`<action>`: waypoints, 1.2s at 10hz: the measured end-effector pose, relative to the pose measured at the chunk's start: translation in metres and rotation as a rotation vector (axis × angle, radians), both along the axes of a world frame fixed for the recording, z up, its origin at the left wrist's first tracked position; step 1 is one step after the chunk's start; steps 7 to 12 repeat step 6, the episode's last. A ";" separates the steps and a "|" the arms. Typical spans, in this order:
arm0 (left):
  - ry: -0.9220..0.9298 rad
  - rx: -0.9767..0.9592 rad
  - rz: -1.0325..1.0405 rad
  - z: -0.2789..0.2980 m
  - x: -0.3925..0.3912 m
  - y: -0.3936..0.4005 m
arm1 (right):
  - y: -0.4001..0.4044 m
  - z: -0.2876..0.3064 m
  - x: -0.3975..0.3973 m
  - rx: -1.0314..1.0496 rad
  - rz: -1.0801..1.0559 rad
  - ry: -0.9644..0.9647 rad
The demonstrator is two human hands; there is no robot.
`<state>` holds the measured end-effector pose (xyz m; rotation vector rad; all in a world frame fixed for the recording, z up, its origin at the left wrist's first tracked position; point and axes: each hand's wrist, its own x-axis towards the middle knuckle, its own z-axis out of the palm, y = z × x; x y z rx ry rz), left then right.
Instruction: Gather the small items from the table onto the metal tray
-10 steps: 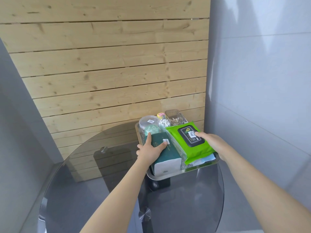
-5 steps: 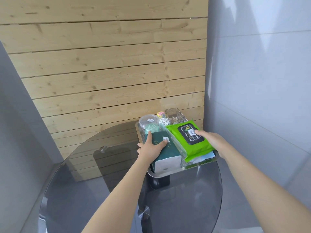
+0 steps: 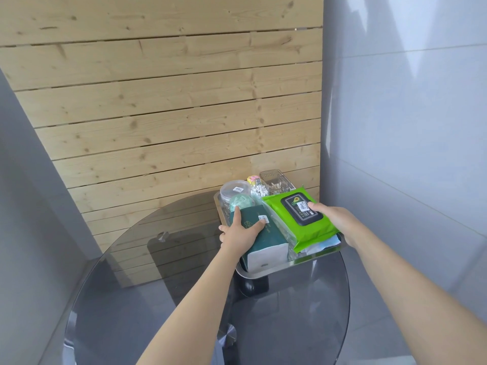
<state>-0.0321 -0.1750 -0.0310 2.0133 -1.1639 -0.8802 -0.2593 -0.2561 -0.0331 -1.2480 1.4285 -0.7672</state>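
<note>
A metal tray (image 3: 266, 273) sits at the far right of the round glass table (image 3: 158, 299), packed with items. My left hand (image 3: 239, 233) grips its left side, thumb and forefinger pressed on a dark green tissue pack (image 3: 268, 242). My right hand (image 3: 338, 219) grips the right side, thumb on the black lid of a bright green wipes pack (image 3: 313, 234). Behind them stand a round clear container (image 3: 234, 189), a teal item (image 3: 241, 202), cotton swabs (image 3: 259, 191) and a clear box (image 3: 275, 181). I cannot tell whether the tray rests on the glass or hangs just above it.
A wooden slat wall (image 3: 171, 114) rises right behind the table and tray. A grey wall (image 3: 408, 127) stands close on the right. The table's dark base (image 3: 253, 287) shows through the glass under the tray.
Both hands keep the same grip on the tray's sides. The tray and hands have shifted only slightly in view.
</note>
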 end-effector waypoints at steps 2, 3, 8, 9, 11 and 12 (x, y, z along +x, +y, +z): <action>0.013 0.001 0.018 -0.001 0.001 0.000 | 0.007 0.004 0.002 -0.044 0.034 0.024; 0.060 -0.024 0.015 0.000 0.004 0.001 | 0.015 0.009 0.002 -0.122 0.037 0.097; -0.157 -0.121 0.009 0.038 0.006 0.026 | 0.051 0.036 0.026 -0.517 -0.016 0.569; -0.157 -0.121 0.009 0.038 0.006 0.026 | 0.051 0.036 0.026 -0.517 -0.016 0.569; -0.157 -0.121 0.009 0.038 0.006 0.026 | 0.051 0.036 0.026 -0.517 -0.016 0.569; -0.157 -0.121 0.009 0.038 0.006 0.026 | 0.051 0.036 0.026 -0.517 -0.016 0.569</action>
